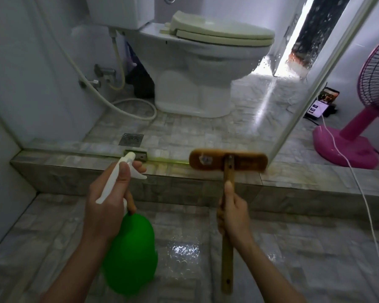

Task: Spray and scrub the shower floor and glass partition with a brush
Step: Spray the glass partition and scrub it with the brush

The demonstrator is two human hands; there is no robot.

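Observation:
My left hand [109, 206] grips a green spray bottle [131, 254] by its white trigger head, nozzle aimed at the foot of the glass partition [206, 106]. My right hand [234, 217] holds the wooden handle of a scrubbing brush [228, 159]. The brush's wide wooden head rests against the tiled curb [79, 169] at the bottom of the glass, to the right of the nozzle. The grey tiled shower floor [195, 248] below my hands is wet and shiny.
Beyond the glass stand a white toilet [195, 68], a floor drain [131, 139] and a coiled hose [127, 106]. A pink fan [359, 132], a phone [324, 103] and a white cable [363, 204] lie right, past the glass edge. A white wall closes the left side.

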